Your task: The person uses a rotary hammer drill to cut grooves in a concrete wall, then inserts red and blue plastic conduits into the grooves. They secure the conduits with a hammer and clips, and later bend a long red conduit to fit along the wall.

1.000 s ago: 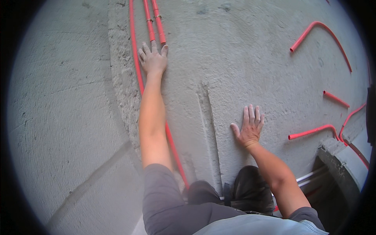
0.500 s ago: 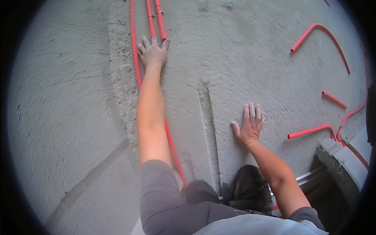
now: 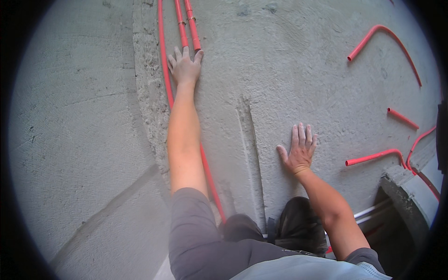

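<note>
Stretched far forward, my left hand (image 3: 186,71) has its fingers spread at the near ends of two red pipes, the left pipe (image 3: 181,25) and the right pipe (image 3: 192,25). Its fingertips meet or nearly meet the pipe ends; the exact contact is hard to tell. A longer red pipe (image 3: 164,60) runs close along that hand's left side and passes under my forearm. On the rough grey concrete surface (image 3: 233,70), my right hand (image 3: 300,153) rests flat, fingers extended and thumb out. Both hands look dusty, and neither grips anything.
A narrow groove (image 3: 251,144) is cut in the concrete between my arms. At the right lie a bent red pipe (image 3: 382,29), a short red pipe (image 3: 403,118) and another curved red pipe (image 3: 371,157). A dark recess with a concrete edge (image 3: 403,198) opens at lower right.
The whole view has shifted slightly, with the pipes a little lower and further right in it. Both hands keep nearly the same places and spread poses.
</note>
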Action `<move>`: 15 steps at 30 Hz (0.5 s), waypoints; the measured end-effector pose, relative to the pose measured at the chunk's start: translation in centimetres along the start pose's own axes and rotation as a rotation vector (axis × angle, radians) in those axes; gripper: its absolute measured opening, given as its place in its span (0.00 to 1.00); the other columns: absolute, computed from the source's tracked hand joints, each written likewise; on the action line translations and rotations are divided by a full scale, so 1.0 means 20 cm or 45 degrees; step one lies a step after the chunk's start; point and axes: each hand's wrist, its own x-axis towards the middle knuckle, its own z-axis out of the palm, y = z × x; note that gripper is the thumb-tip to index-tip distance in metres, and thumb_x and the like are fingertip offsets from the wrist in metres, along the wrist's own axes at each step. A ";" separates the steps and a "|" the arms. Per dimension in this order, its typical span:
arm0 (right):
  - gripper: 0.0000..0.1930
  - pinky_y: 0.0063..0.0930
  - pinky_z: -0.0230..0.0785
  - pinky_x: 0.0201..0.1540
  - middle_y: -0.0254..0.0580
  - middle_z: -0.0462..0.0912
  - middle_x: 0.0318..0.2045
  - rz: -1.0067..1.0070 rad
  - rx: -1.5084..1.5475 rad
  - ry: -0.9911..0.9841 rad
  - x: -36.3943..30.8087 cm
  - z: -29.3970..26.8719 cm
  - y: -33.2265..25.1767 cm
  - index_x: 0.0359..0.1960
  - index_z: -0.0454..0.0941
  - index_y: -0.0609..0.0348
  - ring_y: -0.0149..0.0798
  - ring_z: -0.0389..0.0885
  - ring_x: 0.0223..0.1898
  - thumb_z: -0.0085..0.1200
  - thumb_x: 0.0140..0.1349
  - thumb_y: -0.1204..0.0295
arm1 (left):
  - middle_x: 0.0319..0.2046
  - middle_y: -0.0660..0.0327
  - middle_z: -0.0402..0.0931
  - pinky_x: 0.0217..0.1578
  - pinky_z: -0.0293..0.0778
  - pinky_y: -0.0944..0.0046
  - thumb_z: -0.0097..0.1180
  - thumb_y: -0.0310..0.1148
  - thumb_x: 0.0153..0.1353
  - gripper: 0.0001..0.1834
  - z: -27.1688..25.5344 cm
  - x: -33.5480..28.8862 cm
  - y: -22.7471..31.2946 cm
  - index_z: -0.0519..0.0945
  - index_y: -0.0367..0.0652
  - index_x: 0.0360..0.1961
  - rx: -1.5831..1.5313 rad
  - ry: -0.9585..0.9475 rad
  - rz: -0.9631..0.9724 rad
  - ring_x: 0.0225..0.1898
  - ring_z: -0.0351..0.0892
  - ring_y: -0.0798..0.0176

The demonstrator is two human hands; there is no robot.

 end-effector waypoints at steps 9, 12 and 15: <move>0.50 0.66 0.32 0.82 0.46 0.58 0.81 0.000 0.020 0.008 0.00 -0.01 0.00 0.80 0.60 0.59 0.57 0.45 0.83 0.58 0.65 0.38 | 0.81 0.47 0.57 0.81 0.42 0.38 0.49 0.70 0.71 0.44 0.01 0.00 0.00 0.71 0.52 0.78 -0.009 0.027 -0.014 0.82 0.49 0.33; 0.50 0.65 0.32 0.82 0.46 0.57 0.81 0.011 0.016 0.003 0.00 -0.01 0.01 0.80 0.59 0.59 0.57 0.44 0.83 0.58 0.65 0.38 | 0.79 0.46 0.61 0.79 0.48 0.39 0.54 0.66 0.71 0.41 0.02 0.00 0.02 0.74 0.49 0.74 -0.009 0.089 0.008 0.80 0.54 0.34; 0.50 0.65 0.31 0.82 0.46 0.56 0.81 0.025 0.026 -0.061 0.01 -0.03 -0.02 0.80 0.58 0.58 0.57 0.44 0.84 0.57 0.66 0.38 | 0.74 0.44 0.68 0.75 0.59 0.41 0.62 0.58 0.69 0.35 0.03 0.02 -0.09 0.79 0.43 0.67 -0.285 0.116 0.058 0.76 0.62 0.35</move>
